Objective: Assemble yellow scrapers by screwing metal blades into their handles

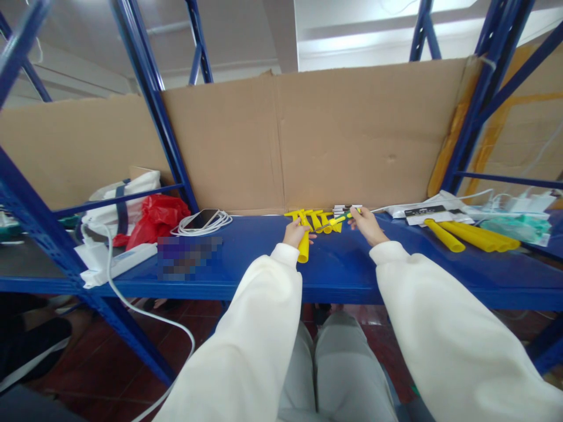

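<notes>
My left hand is wrapped round a yellow tube-shaped piece, whose wide end points toward me. In my right hand is a yellow-and-green screwdriver, its thin shaft pointing left to the yellow piece. Whether the tip touches the piece is too small to tell. Just behind both hands, several yellow T-shaped pieces lie in a row on the blue table. Small black-and-white items lie behind my right hand, against the cardboard.
Several yellow tubes and a white packet lie at the right. On the left are a phone, a coiled white cable, a red bag and a power strip. Cardboard stands behind, between blue posts.
</notes>
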Tool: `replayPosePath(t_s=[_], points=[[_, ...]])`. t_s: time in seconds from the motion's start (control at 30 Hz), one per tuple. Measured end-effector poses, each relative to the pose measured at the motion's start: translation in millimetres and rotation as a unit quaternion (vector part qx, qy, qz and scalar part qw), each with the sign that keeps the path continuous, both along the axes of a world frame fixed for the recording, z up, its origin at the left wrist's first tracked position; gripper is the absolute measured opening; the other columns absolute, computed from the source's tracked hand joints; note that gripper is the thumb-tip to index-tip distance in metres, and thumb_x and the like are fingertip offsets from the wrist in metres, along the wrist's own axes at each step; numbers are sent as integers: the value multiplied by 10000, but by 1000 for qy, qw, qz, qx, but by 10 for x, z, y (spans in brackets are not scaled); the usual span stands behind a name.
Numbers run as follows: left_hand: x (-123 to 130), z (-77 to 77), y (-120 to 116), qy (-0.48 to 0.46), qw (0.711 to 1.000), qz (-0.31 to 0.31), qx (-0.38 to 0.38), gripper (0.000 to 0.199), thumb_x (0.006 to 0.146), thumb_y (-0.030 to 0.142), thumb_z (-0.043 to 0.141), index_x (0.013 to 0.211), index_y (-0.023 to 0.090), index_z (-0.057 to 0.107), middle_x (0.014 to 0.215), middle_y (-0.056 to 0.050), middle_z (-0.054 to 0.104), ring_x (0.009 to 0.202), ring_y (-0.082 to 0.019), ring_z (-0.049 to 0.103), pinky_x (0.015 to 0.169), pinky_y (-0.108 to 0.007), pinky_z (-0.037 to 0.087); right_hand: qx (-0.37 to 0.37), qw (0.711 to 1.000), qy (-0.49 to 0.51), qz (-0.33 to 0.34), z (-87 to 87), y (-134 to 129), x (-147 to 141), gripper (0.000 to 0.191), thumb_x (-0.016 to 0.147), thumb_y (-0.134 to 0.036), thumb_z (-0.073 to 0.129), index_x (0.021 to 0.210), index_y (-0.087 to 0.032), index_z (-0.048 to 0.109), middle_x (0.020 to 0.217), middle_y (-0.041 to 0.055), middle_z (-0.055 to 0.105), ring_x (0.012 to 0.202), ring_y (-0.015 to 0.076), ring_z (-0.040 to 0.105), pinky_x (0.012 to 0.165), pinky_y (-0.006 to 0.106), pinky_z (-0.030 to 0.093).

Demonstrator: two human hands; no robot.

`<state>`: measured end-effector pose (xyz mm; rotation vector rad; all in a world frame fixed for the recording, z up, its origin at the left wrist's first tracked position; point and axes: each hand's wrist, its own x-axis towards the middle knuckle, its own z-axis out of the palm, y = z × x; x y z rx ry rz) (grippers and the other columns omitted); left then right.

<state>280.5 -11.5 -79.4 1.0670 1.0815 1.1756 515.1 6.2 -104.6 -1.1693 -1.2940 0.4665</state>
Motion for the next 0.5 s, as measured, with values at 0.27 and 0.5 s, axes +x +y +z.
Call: replayPosePath(t_s=[0.27, 0.5], points=[[9, 44, -80, 19, 1000, -4, -16, 815, 881, -25, 674, 1650, 172, 489, 1432, -230, 705, 586, -156, 779, 394, -177, 493, -19, 991, 106, 75, 36, -109, -107, 483, 890, -676, 753, 806, -273, 501, 737, 37, 736, 538, 154, 624, 504, 281, 488], [8, 39, -70, 33, 999, -5, -16, 828, 874, -10, 695, 1650, 195, 490, 1365, -204, 748, 612, -170, 792, 408, -178, 490, -39, 984, 153, 84, 49, -127, -143, 411, 916, -595, 760, 839, -260, 534, 758, 51, 755, 538, 149, 612, 479, 268, 480]])
